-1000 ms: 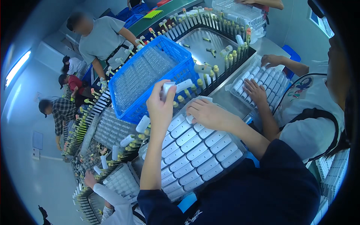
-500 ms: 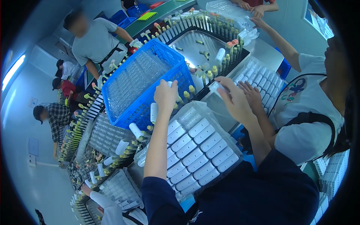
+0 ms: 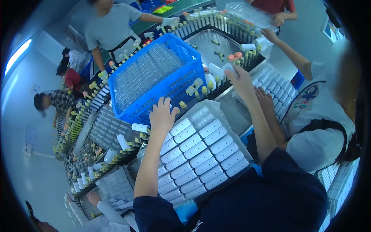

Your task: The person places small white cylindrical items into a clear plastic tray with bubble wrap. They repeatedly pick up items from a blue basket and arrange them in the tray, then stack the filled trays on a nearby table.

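My left hand (image 3: 162, 115) is over the holders beside the blue basket, fingers spread, with nothing seen in it. My right hand (image 3: 242, 80) grips a white oblong plastic casing (image 3: 230, 70) near the far right stretch of yellow-tipped holders (image 3: 210, 86). Another white casing (image 3: 216, 70) leans right beside it. Below and between my forearms lies a tray of white casings (image 3: 203, 159) in neat rows, each with a small dark slot. Clear plastic blister pockets (image 3: 201, 117) show at the tray's far end.
A blue basket (image 3: 170, 89) of clear blister trays stands past my left hand. The holder line circles a metal tabletop (image 3: 208, 40) with small loose parts. At right, a co-worker's hand (image 3: 266, 102) rests by another casing tray (image 3: 279, 92). More people stand around the line.
My left hand has let go of a white casing and moved down and left, fingers spreading. The right hand has risen with its casing toward the holders. The view has shifted slightly.
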Motion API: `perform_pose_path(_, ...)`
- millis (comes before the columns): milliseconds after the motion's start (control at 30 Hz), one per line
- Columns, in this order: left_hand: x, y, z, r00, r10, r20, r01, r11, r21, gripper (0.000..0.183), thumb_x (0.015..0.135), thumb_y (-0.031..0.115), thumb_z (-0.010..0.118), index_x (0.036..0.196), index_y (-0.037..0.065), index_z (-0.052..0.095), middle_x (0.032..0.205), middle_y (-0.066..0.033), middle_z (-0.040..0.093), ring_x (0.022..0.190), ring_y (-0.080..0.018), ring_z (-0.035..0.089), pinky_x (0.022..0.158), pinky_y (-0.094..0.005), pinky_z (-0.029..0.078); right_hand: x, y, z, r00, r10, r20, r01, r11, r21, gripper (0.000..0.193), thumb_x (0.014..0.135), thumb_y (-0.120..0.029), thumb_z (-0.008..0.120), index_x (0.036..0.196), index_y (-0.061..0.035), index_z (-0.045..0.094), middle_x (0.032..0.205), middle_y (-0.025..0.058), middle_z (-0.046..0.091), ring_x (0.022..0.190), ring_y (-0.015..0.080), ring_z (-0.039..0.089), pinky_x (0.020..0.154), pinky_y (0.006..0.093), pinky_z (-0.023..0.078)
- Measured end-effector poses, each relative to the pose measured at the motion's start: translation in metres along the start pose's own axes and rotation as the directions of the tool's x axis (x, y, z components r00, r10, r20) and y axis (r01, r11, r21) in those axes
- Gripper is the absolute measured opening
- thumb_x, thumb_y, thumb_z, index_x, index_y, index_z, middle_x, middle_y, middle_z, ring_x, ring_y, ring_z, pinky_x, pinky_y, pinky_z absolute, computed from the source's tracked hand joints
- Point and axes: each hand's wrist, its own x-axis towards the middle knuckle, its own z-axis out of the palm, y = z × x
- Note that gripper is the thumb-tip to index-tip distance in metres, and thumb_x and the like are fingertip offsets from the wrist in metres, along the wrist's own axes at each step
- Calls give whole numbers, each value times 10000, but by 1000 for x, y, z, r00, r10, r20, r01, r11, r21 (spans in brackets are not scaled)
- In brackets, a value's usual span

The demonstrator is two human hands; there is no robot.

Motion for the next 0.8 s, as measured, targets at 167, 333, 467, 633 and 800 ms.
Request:
perform_pose_path(167,-17,-57,-11,996,-38,84,59,965,-257,537,1067,459,631,1476,113,583,1565,-142,576,1351,-453,579,1097,-593,491,26,4,-9,995,-100,-6,98,977,-189,480,970,-358,814,1309,-27,733,1073,166,761,983,306,727,898,394,553)
perform_pose_path(333,-62,-54,-28,904,42,-425,-14,998,68,527,1033,328,715,1453,36,588,1510,-204,609,1405,-426,544,1157,-546,449,75,26,-1,820,-518,242,570,701,-430,417,963,-280,787,1331,-94,728,1392,135,689,1332,376,606,1130,488,484)
perform_pose_path(467,-129,-3,-72,948,-92,-304,-7,951,-310,402,980,174,775,1323,0,659,1384,-207,666,1341,-420,594,1130,-514,469,102,35,19,704,-399,588,661,670,-337,434,984,-301,766,1362,-101,691,1387,149,689,1351,379,590,1125,489,490)
perform_pose_path(633,-205,37,-80,975,-125,-182,46,923,-383,322,961,88,767,1259,-8,694,1305,-202,700,1269,-411,641,1101,-482,500,73,6,74,601,-202,773,673,649,-354,482,1022,-400,725,1368,-72,653,1352,167,700,1311,402,595,1084,526,493)
perform_pose_path(800,-221,49,-66,970,-192,-147,140,943,-303,335,965,111,758,1278,7,699,1334,-177,683,1285,-398,625,1097,-490,495,32,4,86,605,-373,704,711,650,-267,530,1060,-385,684,1478,-66,618,1453,179,655,1366,410,561,1138,510,461)
